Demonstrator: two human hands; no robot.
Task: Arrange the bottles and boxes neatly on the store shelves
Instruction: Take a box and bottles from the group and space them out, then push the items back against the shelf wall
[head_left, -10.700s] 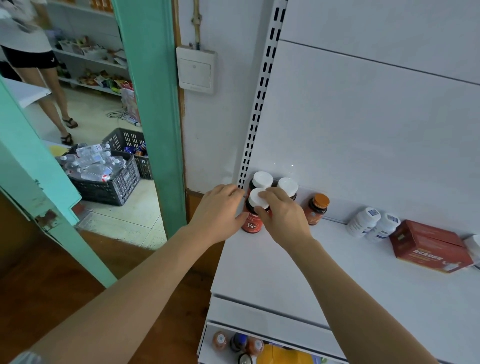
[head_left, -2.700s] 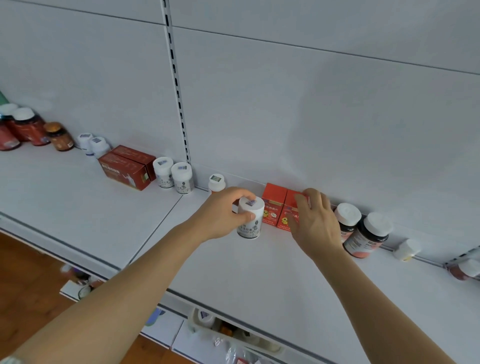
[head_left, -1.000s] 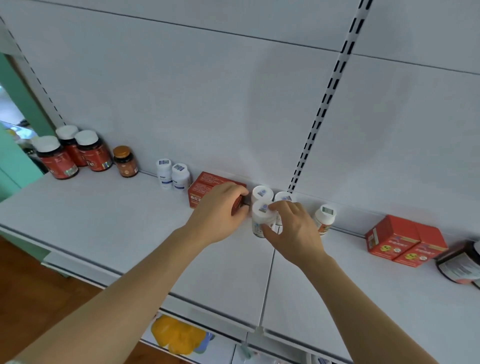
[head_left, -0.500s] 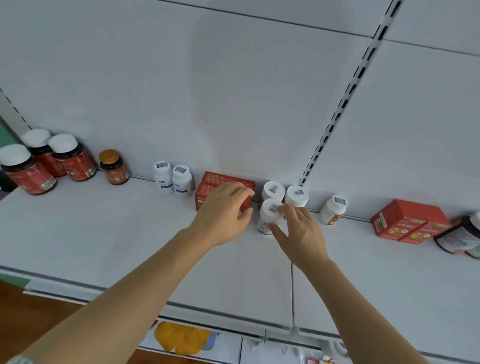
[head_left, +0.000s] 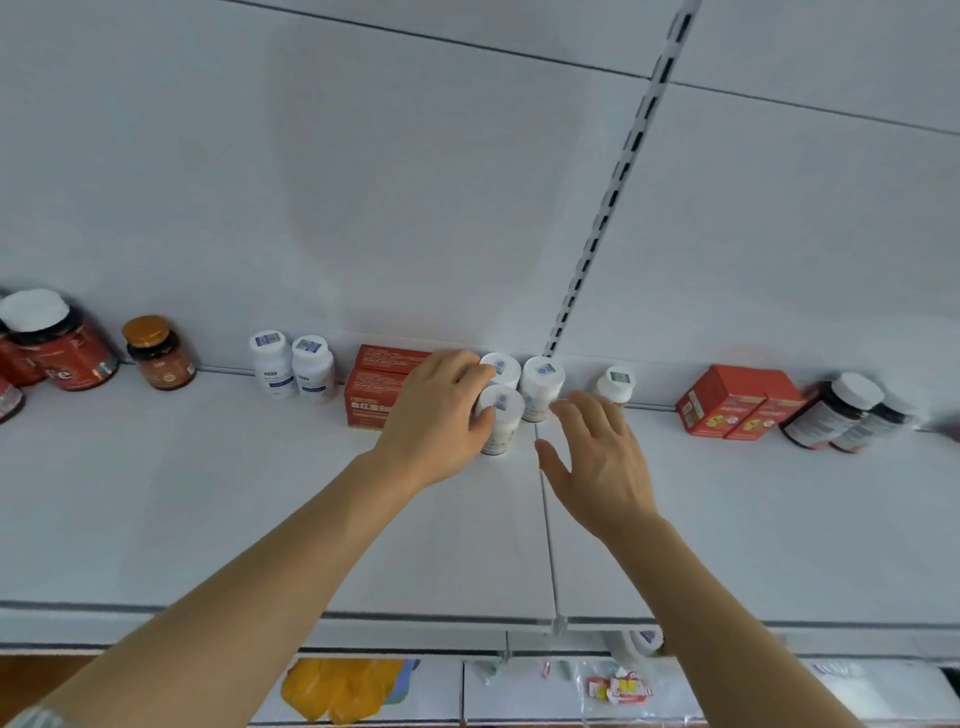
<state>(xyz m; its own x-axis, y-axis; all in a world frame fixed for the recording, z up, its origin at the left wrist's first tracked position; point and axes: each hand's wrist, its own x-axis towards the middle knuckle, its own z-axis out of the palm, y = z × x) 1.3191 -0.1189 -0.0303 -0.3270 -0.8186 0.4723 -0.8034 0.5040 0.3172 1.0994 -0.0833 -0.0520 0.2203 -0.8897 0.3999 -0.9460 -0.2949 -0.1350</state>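
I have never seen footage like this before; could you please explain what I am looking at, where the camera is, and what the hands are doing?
There is no machine: a person wears one wide-angle camera on the head, looking down at their own bare arms. The white shelf carries bottles and boxes along its back edge. The left hand curls around a small white bottle standing in front of two like it. The right hand is open beside them, holding nothing. A red box sits left of the group, and two red boxes lie further right.
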